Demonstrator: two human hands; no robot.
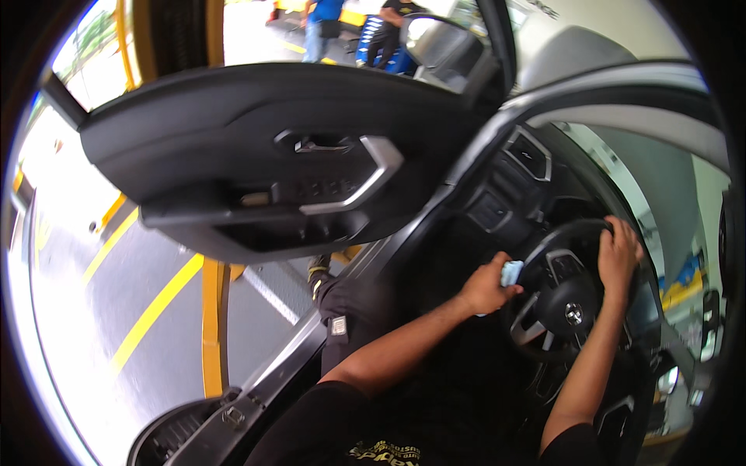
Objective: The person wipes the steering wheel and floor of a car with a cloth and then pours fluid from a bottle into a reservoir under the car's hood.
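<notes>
At the wheel (561,303), the left hand (489,287) grips a cloth (510,272), apart from the right hand (619,252) — closed round the rim (576,227) — the cloth pale blue, bunched up.

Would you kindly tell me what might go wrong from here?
The left hand might lose the pale cloth it grips beside the wheel. The right hand, at the wheel's far side, might turn it by accident. The open door could swing onto the nearby leg.
</notes>
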